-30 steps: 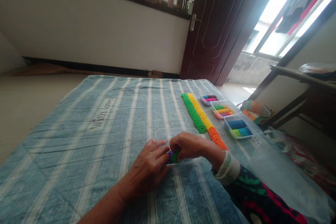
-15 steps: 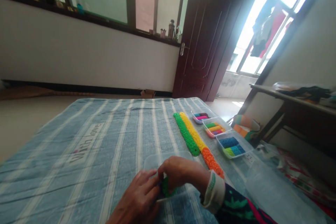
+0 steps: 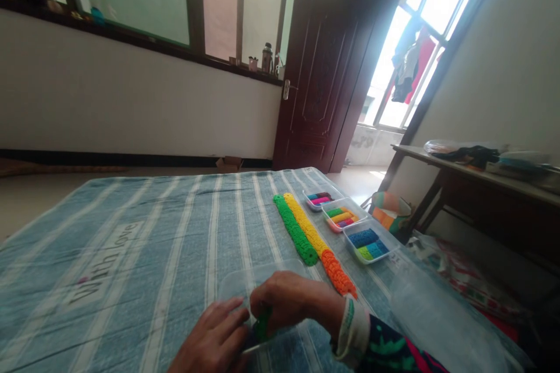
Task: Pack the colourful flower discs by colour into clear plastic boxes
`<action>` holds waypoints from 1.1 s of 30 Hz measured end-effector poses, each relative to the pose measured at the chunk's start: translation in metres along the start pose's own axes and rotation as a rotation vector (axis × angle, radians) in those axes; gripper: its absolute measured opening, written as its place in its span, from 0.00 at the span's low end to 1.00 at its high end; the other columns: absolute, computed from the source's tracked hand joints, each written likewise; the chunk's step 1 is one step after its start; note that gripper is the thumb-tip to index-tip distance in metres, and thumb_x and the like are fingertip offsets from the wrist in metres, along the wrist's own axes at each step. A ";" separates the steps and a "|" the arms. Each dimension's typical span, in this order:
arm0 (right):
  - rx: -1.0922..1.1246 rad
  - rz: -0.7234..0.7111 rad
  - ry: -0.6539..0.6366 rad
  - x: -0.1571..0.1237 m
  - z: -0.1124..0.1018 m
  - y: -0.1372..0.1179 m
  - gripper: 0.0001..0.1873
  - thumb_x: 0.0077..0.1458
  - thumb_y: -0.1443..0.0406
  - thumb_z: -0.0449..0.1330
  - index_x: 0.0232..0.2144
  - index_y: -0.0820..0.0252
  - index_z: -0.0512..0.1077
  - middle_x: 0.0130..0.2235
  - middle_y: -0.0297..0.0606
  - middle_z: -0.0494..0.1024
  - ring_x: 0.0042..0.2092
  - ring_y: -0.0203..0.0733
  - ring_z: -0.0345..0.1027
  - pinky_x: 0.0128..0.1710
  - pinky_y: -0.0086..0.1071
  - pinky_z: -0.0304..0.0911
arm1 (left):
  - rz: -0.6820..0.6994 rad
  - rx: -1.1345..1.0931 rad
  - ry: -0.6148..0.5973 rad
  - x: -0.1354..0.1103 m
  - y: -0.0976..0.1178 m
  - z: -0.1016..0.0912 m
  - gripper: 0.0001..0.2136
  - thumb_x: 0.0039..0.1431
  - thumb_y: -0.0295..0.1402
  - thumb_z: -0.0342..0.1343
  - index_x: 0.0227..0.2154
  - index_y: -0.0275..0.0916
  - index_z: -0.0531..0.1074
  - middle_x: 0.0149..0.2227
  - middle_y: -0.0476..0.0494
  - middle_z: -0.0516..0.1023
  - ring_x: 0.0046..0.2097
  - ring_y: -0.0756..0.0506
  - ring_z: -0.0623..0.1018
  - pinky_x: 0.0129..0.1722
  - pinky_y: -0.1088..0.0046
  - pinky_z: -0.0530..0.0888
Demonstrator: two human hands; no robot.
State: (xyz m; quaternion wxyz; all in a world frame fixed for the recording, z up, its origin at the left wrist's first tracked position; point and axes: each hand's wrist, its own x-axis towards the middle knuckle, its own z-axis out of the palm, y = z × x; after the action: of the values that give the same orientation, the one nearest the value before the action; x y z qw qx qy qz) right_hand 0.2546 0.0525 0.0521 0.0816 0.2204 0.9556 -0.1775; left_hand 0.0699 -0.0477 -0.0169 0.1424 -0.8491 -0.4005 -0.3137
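Both my hands meet at the bottom middle, over a clear plastic tray (image 3: 245, 282) on a blue striped cloth (image 3: 131, 245). My right hand (image 3: 291, 300) is curled, fingers pinched on a stack of green toothed pieces (image 3: 262, 323). My left hand (image 3: 214, 341) has its fingers bent against the same stack from the left; a dark purple bit shows beneath it. Beyond them lie a long green row (image 3: 295, 232) and a yellow-and-orange row (image 3: 319, 245) of the same pieces.
Three clear trays of coloured pieces (image 3: 367, 242) (image 3: 342, 215) (image 3: 319, 198) line the cloth's right side. A clear plastic lid (image 3: 437, 317) lies at the lower right. A wooden table (image 3: 481, 178) stands right, a dark door (image 3: 324, 70) behind.
The view has tilted upward, so hands and cloth sit lower in the frame. My hands stay together on the green stack; the purple piece seen earlier is now mostly hidden.
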 end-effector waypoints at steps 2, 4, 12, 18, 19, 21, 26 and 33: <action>0.061 -0.017 0.022 -0.005 0.002 0.001 0.13 0.46 0.62 0.67 0.36 0.57 0.75 0.32 0.28 0.77 0.30 0.31 0.65 0.27 0.23 0.53 | -0.023 -0.025 -0.020 0.001 0.005 -0.002 0.11 0.56 0.27 0.52 0.41 0.44 0.74 0.44 0.44 0.79 0.52 0.40 0.75 0.53 0.60 0.72; 0.132 -0.039 0.051 -0.010 0.005 0.001 0.09 0.47 0.64 0.66 0.34 0.59 0.74 0.30 0.27 0.75 0.29 0.30 0.63 0.28 0.23 0.54 | -0.045 -0.046 -0.040 0.004 0.011 -0.005 0.10 0.58 0.27 0.51 0.40 0.42 0.74 0.43 0.43 0.79 0.53 0.39 0.74 0.53 0.56 0.71; 0.343 -0.195 0.196 -0.010 0.021 0.007 0.04 0.48 0.70 0.63 0.30 0.61 0.73 0.30 0.28 0.74 0.32 0.32 0.65 0.34 0.24 0.57 | -0.054 -0.151 -0.153 0.017 0.020 -0.019 0.13 0.58 0.26 0.52 0.46 0.34 0.70 0.45 0.37 0.78 0.51 0.37 0.74 0.50 0.52 0.74; 0.437 -0.131 0.218 -0.008 0.022 0.003 0.05 0.44 0.72 0.63 0.28 0.61 0.74 0.29 0.27 0.75 0.31 0.32 0.66 0.32 0.23 0.57 | -0.072 -0.155 -0.110 0.016 0.020 -0.020 0.14 0.56 0.25 0.53 0.46 0.33 0.68 0.45 0.35 0.78 0.50 0.38 0.75 0.51 0.55 0.74; 0.444 -0.114 0.229 -0.009 0.024 0.002 0.05 0.44 0.72 0.63 0.28 0.61 0.74 0.29 0.27 0.75 0.31 0.32 0.66 0.32 0.24 0.57 | -0.074 -0.151 -0.092 0.015 0.020 -0.019 0.15 0.56 0.25 0.53 0.47 0.33 0.67 0.45 0.34 0.77 0.50 0.38 0.75 0.51 0.55 0.75; 0.462 -0.083 0.262 -0.009 0.028 0.000 0.05 0.44 0.72 0.63 0.28 0.61 0.74 0.28 0.28 0.76 0.31 0.33 0.66 0.32 0.24 0.58 | -0.074 -0.138 -0.063 0.013 0.020 -0.017 0.18 0.56 0.26 0.54 0.51 0.32 0.65 0.46 0.34 0.77 0.51 0.38 0.75 0.51 0.55 0.75; 0.518 0.006 0.380 -0.011 0.036 -0.010 0.05 0.44 0.73 0.63 0.28 0.62 0.75 0.27 0.29 0.76 0.30 0.34 0.67 0.31 0.25 0.58 | -0.082 -0.102 -0.052 0.010 0.019 -0.014 0.21 0.57 0.29 0.54 0.54 0.31 0.61 0.48 0.32 0.76 0.52 0.37 0.75 0.51 0.55 0.75; 0.672 0.123 0.412 -0.009 0.036 -0.017 0.10 0.41 0.76 0.62 0.29 0.62 0.74 0.28 0.30 0.76 0.31 0.35 0.69 0.31 0.25 0.60 | -0.089 -0.078 -0.073 0.009 0.018 -0.014 0.22 0.57 0.28 0.54 0.54 0.31 0.61 0.50 0.30 0.75 0.55 0.36 0.73 0.53 0.54 0.74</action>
State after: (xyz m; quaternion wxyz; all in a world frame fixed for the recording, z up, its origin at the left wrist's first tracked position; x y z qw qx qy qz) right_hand 0.2577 0.0213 0.0258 -0.1782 0.3226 0.8256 -0.4272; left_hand 0.0825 -0.0609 -0.0003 0.0805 -0.8462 -0.4302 -0.3040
